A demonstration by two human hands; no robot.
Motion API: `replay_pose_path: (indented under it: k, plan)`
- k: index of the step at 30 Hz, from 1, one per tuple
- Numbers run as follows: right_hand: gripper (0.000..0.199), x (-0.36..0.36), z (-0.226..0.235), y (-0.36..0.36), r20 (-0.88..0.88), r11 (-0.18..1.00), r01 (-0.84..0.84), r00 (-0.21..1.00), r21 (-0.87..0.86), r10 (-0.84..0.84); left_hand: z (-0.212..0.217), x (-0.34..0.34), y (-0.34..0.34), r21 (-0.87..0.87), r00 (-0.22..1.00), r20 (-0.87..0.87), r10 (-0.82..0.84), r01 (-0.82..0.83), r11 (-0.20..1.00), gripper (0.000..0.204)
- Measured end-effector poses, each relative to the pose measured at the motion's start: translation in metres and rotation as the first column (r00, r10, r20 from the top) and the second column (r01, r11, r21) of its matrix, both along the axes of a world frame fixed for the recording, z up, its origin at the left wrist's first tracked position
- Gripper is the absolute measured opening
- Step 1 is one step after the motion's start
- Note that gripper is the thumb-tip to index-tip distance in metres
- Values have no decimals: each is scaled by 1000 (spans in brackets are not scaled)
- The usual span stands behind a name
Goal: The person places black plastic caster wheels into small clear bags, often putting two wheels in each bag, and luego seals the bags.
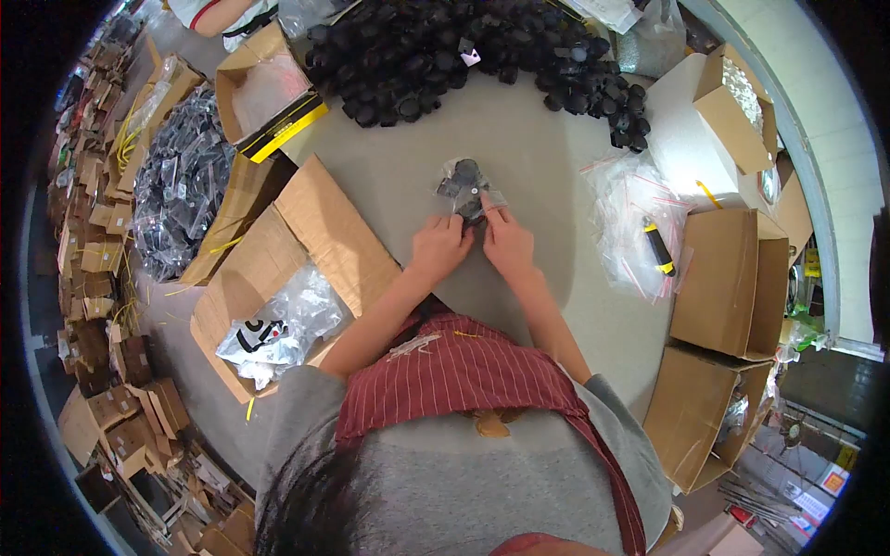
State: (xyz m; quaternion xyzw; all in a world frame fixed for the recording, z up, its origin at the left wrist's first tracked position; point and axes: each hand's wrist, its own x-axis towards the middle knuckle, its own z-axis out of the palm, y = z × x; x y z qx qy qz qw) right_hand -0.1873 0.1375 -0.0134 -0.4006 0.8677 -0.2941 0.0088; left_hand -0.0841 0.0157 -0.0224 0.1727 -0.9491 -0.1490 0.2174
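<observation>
A small clear plastic bag (pixel 446 187) with dark round parts (pixel 466 172) in it lies at the middle of the grey tabletop (pixel 399 176). My left hand (pixel 442 246) pinches its near left edge, fingers curled. On the right side, my right hand (pixel 508 243) grips the near edge too, with its index finger pointing along the bag. Both hands are close together, and the fingertips partly cover the bag's near end. The exact kind of the dark parts is too small to tell.
A big heap of black round parts (pixel 408 65) covers the table's far side. To the right lie flat clear bags (pixel 616 222) and a yellow-black cutter (pixel 658 246). Cardboard boxes (pixel 723 278) stand at the right; an open carton (pixel 338 218) and a box of bagged parts (pixel 183 181) are at left.
</observation>
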Motion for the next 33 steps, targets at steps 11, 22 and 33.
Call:
replay_pose_path:
  k: [11,22,33]
  plan:
    - [22,6,-9,13,-72,996,13,997,83,-7,2,3,2,34,998,-62,4,-2,999,14]
    - [20,-9,-22,-9,-140,997,-50,988,64,58,11,5,8,174,968,-197,-154,189,967,11]
    - [30,-37,35,-30,-36,938,-337,941,-76,336,-3,16,10,30,998,-5,-58,58,998,14]
